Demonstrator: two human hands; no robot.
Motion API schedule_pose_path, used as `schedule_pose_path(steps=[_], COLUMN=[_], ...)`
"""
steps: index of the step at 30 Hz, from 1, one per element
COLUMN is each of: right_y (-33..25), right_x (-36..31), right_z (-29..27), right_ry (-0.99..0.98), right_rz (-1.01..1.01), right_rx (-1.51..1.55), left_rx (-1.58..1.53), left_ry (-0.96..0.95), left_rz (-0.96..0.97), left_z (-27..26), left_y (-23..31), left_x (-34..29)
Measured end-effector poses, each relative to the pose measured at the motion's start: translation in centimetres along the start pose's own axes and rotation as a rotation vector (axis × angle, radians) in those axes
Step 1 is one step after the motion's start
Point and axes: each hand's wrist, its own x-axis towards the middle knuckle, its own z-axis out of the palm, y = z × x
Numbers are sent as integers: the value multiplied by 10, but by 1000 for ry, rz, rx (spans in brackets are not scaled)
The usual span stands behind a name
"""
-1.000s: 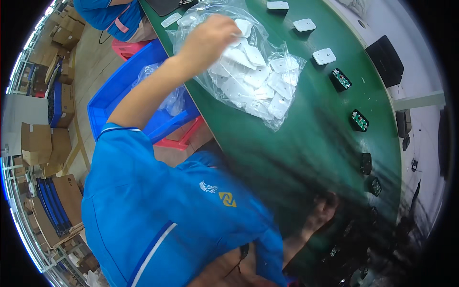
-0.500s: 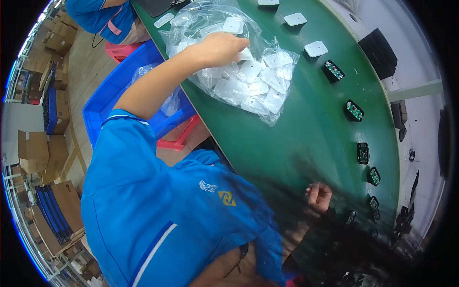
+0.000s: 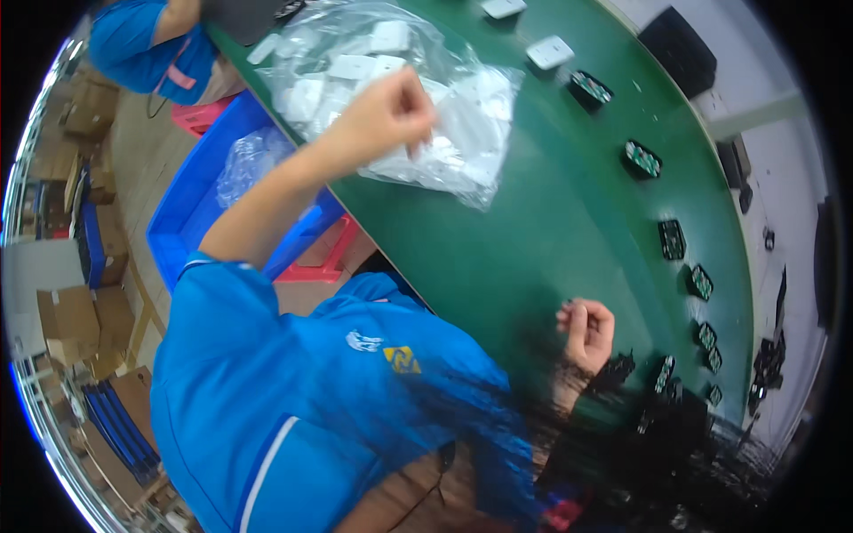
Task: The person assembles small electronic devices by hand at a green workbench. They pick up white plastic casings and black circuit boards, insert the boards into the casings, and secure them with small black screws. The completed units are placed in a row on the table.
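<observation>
My left hand (image 3: 389, 114) hovers over the near side of a clear plastic bag (image 3: 484, 197) full of white rounded rectangular covers (image 3: 389, 36). Its fingers are curled together; whatever they hold, if anything, is blurred and hidden. Over the green table (image 3: 524, 240), farther right, my right hand (image 3: 588, 336) is closed with thumb and fingers pinched. A tiny dark spot shows at its fingertips, too small to name. Along the far side runs a row of small black cases (image 3: 641, 159) with green circuit boards showing. Toward the upper end, white covers (image 3: 549, 52) hide what lies beneath them.
A blue bin (image 3: 182, 213) holding clear plastic stands by the table's left edge, near a red stool (image 3: 322, 258). Another person's blue sleeve (image 3: 129, 40) is at upper left. Cardboard boxes (image 3: 69, 322) stand farther left. Dark strands blur the lower right.
My left hand has come up off the bag's contents and back toward me. The whole view has shifted, so the table items appear higher and farther left. My right hand stays closed.
</observation>
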Motion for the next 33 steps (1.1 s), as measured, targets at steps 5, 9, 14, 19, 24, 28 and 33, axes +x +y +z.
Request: schedule_pose_path(steps=[5, 9, 14, 19, 24, 28, 33], right_y=[-20, -16, -11, 9, 6, 5, 13], right_x=[-3, -7, -8, -7, -7, -8, -5], right_z=[32, 29, 21, 12, 19, 28, 34], right_ry=[-167, -80, 66, 124, 79, 97, 114], right_rz=[-26, -276, -457, -528, -439, -343, -199], right_rx=[164, -217, -724, -865, -840, -708, -379], left_rx=[-415, -615, -713, -596, -658, -527, -178], left_ry=[-429, -489, -460, -480, -446, -324, -165], left_rz=[-406, -580, -609, -382, -529, -281, 108], left_z=[97, 139, 163, 166, 172, 182, 190], left_y=[-20, -25, -24, -35, -22, -31, -33], left_x=[-52, -53, -54, -56, -55, -60, -59])
